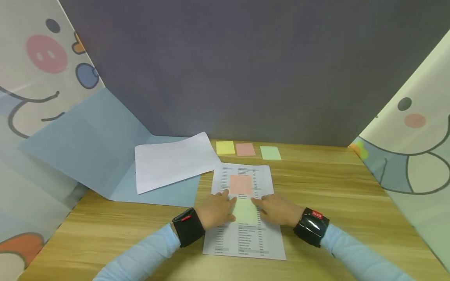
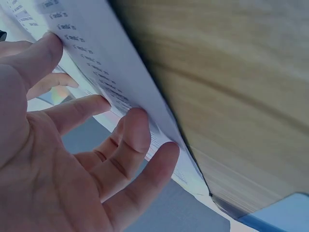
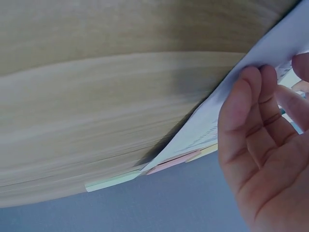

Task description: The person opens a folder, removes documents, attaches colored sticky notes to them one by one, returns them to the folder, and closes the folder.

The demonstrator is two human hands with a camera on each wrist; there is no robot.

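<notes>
A printed sheet [image 1: 242, 244] of text columns lies on the wooden table in front of me. Stuck to it are a salmon-pink sticky note [image 1: 240, 184] and, just below that, a pale green sticky note [image 1: 247, 211]. My left hand [image 1: 215, 210] touches the green note's left side with index finger and thumb; its other fingers rest on the sheet. At the note's upper right corner, the index finger of my right hand [image 1: 281, 209] presses down. In the right wrist view, the right hand's other fingers [image 3: 236, 104] bend loosely over the paper, gripping nothing.
An opened blue folder [image 1: 154, 199] stands at the left, its cover leaning on the side wall, with a white paper [image 1: 172, 160] on it. Yellow [image 1: 225, 148], pink [image 1: 245, 149] and green [image 1: 270, 153] sticky notes lie along the grey back panel [image 1: 246, 78].
</notes>
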